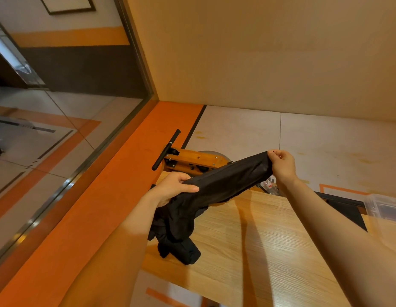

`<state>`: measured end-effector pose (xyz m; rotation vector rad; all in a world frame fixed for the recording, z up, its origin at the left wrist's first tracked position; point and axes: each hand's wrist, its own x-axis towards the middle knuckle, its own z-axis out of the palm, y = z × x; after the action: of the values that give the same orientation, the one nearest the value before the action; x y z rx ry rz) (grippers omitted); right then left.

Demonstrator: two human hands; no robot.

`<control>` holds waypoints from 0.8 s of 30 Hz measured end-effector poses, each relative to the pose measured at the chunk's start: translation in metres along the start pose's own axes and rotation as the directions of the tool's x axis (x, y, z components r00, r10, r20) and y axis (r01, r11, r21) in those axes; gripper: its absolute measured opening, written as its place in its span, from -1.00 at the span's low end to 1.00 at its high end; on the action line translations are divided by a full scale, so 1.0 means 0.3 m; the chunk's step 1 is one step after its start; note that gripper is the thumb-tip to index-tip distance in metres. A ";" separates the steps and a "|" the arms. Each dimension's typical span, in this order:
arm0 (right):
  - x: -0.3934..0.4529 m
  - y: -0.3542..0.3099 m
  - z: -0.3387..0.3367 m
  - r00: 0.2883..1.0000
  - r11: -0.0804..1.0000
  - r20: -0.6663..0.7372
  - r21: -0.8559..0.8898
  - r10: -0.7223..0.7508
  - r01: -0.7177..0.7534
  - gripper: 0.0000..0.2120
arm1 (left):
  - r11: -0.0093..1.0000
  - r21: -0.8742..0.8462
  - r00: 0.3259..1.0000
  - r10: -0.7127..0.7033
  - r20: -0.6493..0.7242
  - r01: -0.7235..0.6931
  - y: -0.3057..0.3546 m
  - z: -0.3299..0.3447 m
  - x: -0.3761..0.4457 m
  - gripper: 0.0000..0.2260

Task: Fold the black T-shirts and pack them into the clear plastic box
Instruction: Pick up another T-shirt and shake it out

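A bunched black T-shirt (214, 191) hangs stretched above the wooden desk (259, 251), its lower end drooping onto the near-left part. The left hand (173, 187) has its grip clamped around the shirt's middle; the right hand (282, 163) pinches its far end. The clear plastic box (384, 207) sits at the desk's right edge.

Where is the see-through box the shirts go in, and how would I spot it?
Start at the wooden table and follow it to its far right edge. The clear plastic box sits there, partly cut off by the picture's edge, beyond the right hand. Unlike the black T-shirt held up in both hands, it is pale, stiff and see-through.
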<state>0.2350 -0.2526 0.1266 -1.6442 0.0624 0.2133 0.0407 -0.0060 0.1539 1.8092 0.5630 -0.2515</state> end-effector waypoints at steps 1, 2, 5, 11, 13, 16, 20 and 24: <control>-0.002 0.000 0.002 1.000 1.000 -0.007 0.004 -0.005 0.005 -0.89 | 1.000 0.019 1.000 0.004 0.008 -0.004 0.001 -0.002 0.001 -0.73; -0.004 0.001 0.002 1.000 1.000 -0.010 0.008 -0.003 0.003 -0.90 | 0.999 0.037 1.000 0.010 0.007 -0.010 -0.001 -0.004 0.002 -0.74; -0.008 0.006 -0.001 1.000 1.000 0.000 0.002 0.009 -0.009 -0.88 | 0.998 0.056 0.999 0.029 -0.029 -0.027 -0.016 -0.006 -0.003 -0.77; -0.013 0.012 -0.001 1.000 1.000 0.006 -0.024 0.003 -0.003 -0.87 | 0.995 -0.054 0.995 0.079 -0.065 -0.083 -0.041 0.012 -0.018 -0.78; -0.009 0.016 -0.002 1.000 0.999 0.003 -0.032 0.004 -0.004 -0.87 | 0.992 -0.072 0.994 0.102 -0.032 -0.104 -0.036 0.025 -0.025 -0.78; -0.002 0.031 -0.007 1.000 0.999 0.001 -0.045 0.021 -0.021 -0.84 | 0.989 -0.037 0.989 0.144 0.015 -0.144 -0.036 0.034 -0.022 -0.84; 0.003 0.048 -0.008 0.999 0.998 0.007 -0.048 0.036 -0.036 -0.84 | 0.990 0.018 0.990 0.139 0.028 -0.140 -0.031 0.029 -0.011 -0.70; 0.007 0.047 0.004 1.000 0.998 0.011 -0.050 0.028 -0.027 -0.85 | 0.987 0.085 0.991 0.133 0.015 -0.133 -0.035 0.018 0.007 -0.69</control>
<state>0.2346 -0.2523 0.1122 -1.6920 0.0714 0.2470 0.0378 -0.0082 0.1426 1.9191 0.4285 -0.1952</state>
